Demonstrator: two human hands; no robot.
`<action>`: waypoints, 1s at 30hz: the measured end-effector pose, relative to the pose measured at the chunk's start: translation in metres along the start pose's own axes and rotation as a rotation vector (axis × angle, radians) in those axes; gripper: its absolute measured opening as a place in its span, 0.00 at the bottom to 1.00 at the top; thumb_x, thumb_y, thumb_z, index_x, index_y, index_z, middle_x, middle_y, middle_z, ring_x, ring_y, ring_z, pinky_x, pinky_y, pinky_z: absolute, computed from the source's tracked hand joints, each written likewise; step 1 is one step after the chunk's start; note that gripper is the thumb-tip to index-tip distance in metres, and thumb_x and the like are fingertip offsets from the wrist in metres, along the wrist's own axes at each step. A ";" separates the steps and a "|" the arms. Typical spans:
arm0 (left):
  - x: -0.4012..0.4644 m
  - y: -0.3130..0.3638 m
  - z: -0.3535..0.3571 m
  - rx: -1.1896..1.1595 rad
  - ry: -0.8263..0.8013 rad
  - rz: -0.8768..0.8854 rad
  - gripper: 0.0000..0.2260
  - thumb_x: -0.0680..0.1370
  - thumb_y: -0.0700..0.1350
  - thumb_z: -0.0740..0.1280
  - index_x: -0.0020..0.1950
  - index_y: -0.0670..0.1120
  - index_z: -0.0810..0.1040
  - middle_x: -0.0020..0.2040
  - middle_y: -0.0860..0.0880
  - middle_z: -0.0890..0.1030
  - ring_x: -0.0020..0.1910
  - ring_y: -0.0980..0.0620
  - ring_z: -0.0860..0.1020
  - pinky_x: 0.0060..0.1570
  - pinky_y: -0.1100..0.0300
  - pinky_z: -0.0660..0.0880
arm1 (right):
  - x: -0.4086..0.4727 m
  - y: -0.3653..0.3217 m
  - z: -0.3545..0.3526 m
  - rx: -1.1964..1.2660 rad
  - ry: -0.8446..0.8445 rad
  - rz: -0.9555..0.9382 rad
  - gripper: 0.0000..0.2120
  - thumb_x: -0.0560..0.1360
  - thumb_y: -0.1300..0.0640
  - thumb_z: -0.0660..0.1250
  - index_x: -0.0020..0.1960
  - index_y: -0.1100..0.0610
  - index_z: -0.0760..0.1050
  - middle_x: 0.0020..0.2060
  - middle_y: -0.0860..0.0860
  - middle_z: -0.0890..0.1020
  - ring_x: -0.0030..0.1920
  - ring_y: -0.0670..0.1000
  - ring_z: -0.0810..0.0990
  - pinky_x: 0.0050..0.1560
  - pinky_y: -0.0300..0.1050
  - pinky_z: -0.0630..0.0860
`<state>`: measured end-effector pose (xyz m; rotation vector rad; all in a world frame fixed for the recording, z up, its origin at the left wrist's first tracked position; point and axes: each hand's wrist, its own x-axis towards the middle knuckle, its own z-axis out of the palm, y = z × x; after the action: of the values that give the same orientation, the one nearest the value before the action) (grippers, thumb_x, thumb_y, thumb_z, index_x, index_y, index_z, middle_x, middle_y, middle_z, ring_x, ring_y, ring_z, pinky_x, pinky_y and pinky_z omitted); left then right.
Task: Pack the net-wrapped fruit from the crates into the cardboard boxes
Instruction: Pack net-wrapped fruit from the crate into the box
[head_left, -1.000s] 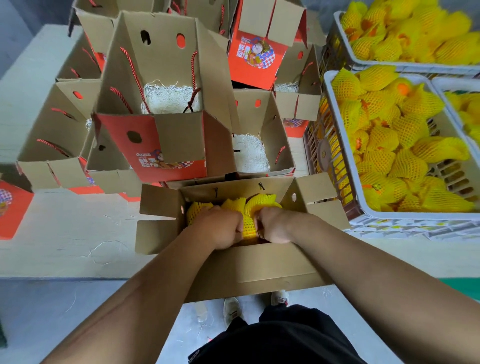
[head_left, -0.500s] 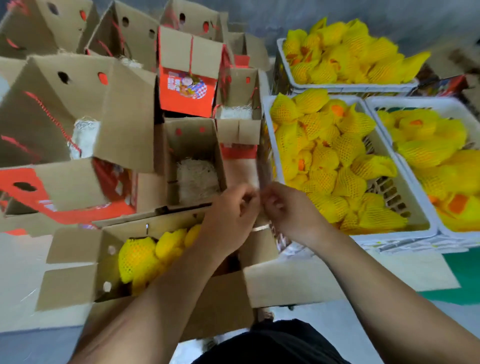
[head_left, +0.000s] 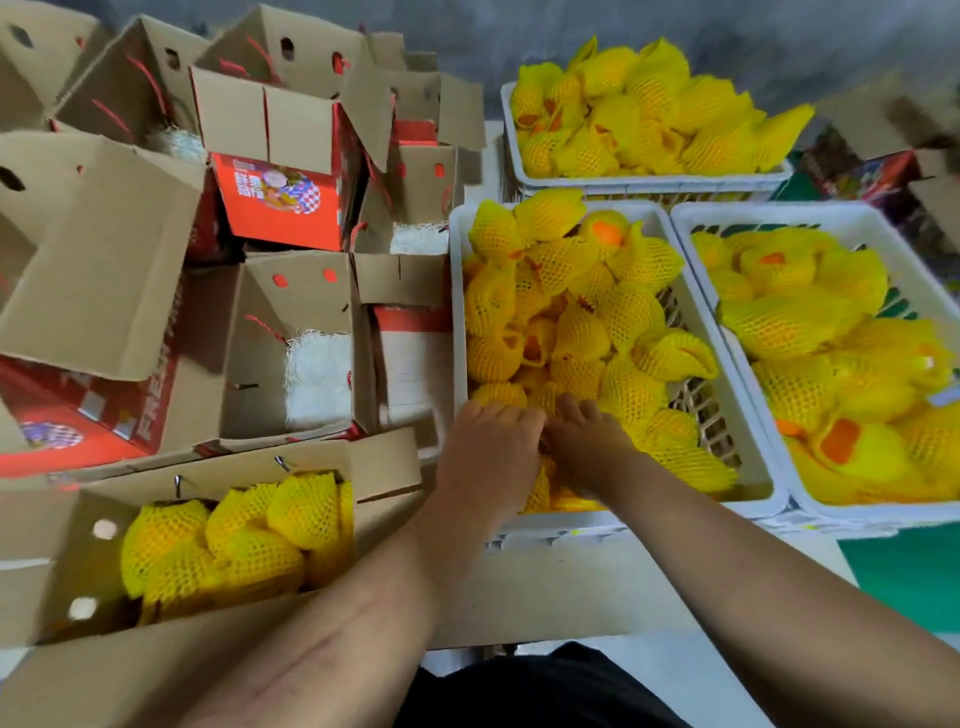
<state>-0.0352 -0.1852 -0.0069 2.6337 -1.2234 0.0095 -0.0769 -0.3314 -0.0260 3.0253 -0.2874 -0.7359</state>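
**Net-wrapped fruit: both hands in the middle crate**

Net-wrapped fruit (head_left: 582, 332) fills the middle crate (head_left: 457, 312), yellow foam mesh, orange skin showing through gaps. Pieces lie jumbled; open net ends point every way, no common long axis.

My left hand (head_left: 491, 457) and right hand (head_left: 584, 447) are side by side at the near end of that crate, knuckles up, fingers curled down into the pile. Cannot tell whether either has closed round a fruit; fingertips are buried in the nets.

Right crate (head_left: 685, 218) and far crate (head_left: 649, 182) also hold netted fruit, both just beside the middle one.

Near box (head_left: 384, 462) on my left, flaps open, holds several netted fruit (head_left: 223, 540) packed close, net ends mostly up and toward the far side.

Open empty box (head_left: 291, 291) behind it has white shredded padding (head_left: 317, 374) in the bottom and a red cord handle.

Writing: the red box (head_left: 88, 415) at left reads "FRESH" along its side, rest cut off. Upright red box (head_left: 280, 202) carries a printed label, too blurred to read.

All sit on a pale surface (head_left: 545, 587).
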 end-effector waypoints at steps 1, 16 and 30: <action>0.000 0.000 0.000 -0.019 0.024 -0.014 0.09 0.83 0.47 0.60 0.61 0.55 0.77 0.54 0.54 0.83 0.55 0.50 0.79 0.58 0.52 0.71 | 0.000 0.002 0.002 -0.009 0.008 -0.026 0.31 0.81 0.51 0.62 0.80 0.49 0.54 0.76 0.55 0.61 0.75 0.62 0.62 0.69 0.57 0.67; 0.004 -0.003 -0.003 -0.302 0.155 -0.055 0.18 0.86 0.53 0.57 0.76 0.51 0.70 0.68 0.53 0.78 0.66 0.52 0.76 0.63 0.54 0.74 | -0.017 0.029 -0.027 0.889 0.310 0.002 0.35 0.66 0.46 0.77 0.69 0.47 0.68 0.60 0.51 0.67 0.63 0.55 0.72 0.63 0.52 0.73; -0.019 -0.022 -0.069 -1.420 0.329 -0.487 0.07 0.84 0.44 0.64 0.52 0.51 0.80 0.40 0.58 0.80 0.41 0.63 0.79 0.40 0.69 0.78 | -0.045 -0.075 -0.059 1.439 0.507 -0.229 0.15 0.75 0.44 0.71 0.60 0.43 0.75 0.51 0.49 0.82 0.51 0.50 0.82 0.48 0.48 0.82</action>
<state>-0.0247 -0.1420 0.0535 1.4619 -0.1914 -0.3489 -0.0758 -0.2511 0.0420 4.3989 -0.6775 0.6467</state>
